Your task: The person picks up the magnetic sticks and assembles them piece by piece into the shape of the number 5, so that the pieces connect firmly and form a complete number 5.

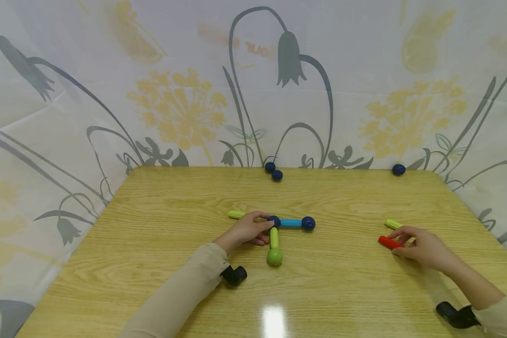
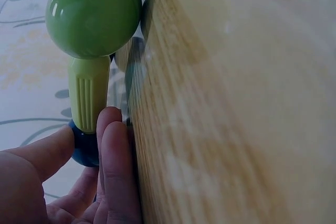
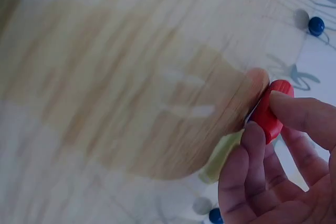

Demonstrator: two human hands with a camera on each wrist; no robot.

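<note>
My left hand [image 1: 250, 228] pinches a dark blue ball [image 1: 274, 221] between thumb and fingers. A light blue rod [image 1: 291, 223] runs right from this ball to another dark blue ball [image 1: 308, 223]. Toward me, a yellow-green rod [image 2: 88, 95] joins the held ball to a larger green ball [image 2: 94, 14]. Another yellow-green rod [image 1: 236, 214] shows behind the left hand, partly hidden by it. Far to the right, my right hand [image 1: 422, 247] grips a short red rod [image 3: 273, 111] by its near end. A further yellow-green rod [image 1: 393, 224] lies just beyond those fingers, partly covered by them.
Two dark blue balls [image 1: 277, 175] sit at the back edge of the wooden table [image 1: 186, 188]. One more dark blue ball [image 1: 399, 169] is at the back right. A flower-patterned cloth [image 1: 253, 103] hangs behind the table. Black wrist mounts [image 1: 234, 275] stick out from both sleeves.
</note>
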